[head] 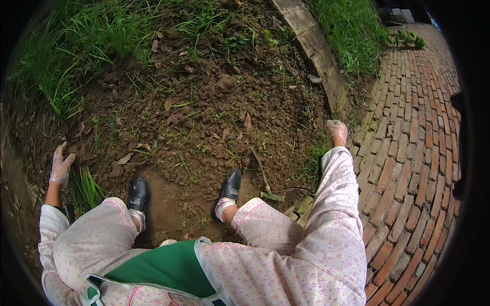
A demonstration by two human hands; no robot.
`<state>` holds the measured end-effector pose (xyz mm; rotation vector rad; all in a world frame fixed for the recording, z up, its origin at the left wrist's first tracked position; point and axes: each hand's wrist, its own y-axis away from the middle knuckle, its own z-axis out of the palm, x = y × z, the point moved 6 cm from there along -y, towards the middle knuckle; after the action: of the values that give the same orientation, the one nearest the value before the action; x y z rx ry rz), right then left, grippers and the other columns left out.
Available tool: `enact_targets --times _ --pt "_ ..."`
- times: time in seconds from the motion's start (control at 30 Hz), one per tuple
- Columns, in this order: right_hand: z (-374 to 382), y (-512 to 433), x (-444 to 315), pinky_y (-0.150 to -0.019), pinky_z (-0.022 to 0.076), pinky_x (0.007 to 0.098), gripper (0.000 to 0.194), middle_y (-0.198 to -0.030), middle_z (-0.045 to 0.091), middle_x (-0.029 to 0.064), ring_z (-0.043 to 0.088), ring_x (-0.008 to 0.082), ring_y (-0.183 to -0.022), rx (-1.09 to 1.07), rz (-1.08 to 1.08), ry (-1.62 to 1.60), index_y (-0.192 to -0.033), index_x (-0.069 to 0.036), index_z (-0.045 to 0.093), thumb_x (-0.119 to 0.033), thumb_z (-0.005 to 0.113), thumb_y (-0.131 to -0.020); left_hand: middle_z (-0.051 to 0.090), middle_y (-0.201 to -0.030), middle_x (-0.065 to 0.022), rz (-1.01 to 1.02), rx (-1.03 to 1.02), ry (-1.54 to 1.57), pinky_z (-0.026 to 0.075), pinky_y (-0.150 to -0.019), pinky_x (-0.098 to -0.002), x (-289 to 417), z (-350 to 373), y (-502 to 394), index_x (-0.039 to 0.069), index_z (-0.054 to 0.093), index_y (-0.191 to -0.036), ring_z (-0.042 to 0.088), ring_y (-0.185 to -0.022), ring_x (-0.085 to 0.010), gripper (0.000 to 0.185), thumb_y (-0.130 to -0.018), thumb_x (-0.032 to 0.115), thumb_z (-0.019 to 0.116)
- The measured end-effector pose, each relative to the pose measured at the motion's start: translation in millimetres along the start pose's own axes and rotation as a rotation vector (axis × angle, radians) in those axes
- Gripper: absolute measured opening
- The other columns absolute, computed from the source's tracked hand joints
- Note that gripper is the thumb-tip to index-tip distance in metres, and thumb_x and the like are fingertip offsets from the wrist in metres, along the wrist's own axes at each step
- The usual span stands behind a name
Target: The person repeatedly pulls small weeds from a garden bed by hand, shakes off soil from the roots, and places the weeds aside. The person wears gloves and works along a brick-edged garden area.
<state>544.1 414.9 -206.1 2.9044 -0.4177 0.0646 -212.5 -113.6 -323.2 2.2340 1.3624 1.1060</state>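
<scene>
My left hand (62, 165), in a thin clear plastic glove, is held out at the far left with its fingers apart, near a tuft of grass (89, 186). Nothing shows in it. At the right, my right hand (337, 131), gloved the same way, has its fingers curled in beside the lower end of a concrete edging strip (319, 49); whether something small is inside the fist cannot be seen. A slender tool with a worn metal blade and a wooden handle (262, 170) lies on the dug soil (214, 99) just right of my right shoe (231, 185).
Dry leaves and loose weeds are strewn over the soil. Tall grass (111, 30) grows at the upper left, more beyond the edging. A brick path (405, 153) runs down the right side. A cut green stem piece (272, 197) lies near my right knee. My left shoe (139, 193) stands on bare ground.
</scene>
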Motion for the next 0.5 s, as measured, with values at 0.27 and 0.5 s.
enact_targets --times 0.27,0.5 --pt "143 -7 -191 -0.102 0.0388 0.038 0.088 -0.141 0.033 0.0213 0.041 0.0362 -0.125 -0.282 0.179 -0.382 -0.14 -0.005 0.032 -0.042 0.073 -0.071 0.022 -0.146 -0.0174 0.022 0.001 -0.092 0.023 -0.109 -0.04 -7 -20 16 0.014 0.037 -0.139 0.023 -0.135 -0.031 0.065 -0.082 0.025 0.063" --pt "173 -33 -169 -0.067 0.0511 0.0389 0.027 -0.085 0.064 0.0143 0.063 0.028 -0.076 -0.043 0.314 -0.905 -0.098 -0.004 0.063 -0.025 0.067 -0.082 0.022 -0.146 -0.017 0.017 0.009 -0.117 0.02 -0.11 -0.0387 -16 -32 16 0.012 0.036 -0.139 0.024 -0.134 -0.0303 0.064 -0.081 0.018 0.062"
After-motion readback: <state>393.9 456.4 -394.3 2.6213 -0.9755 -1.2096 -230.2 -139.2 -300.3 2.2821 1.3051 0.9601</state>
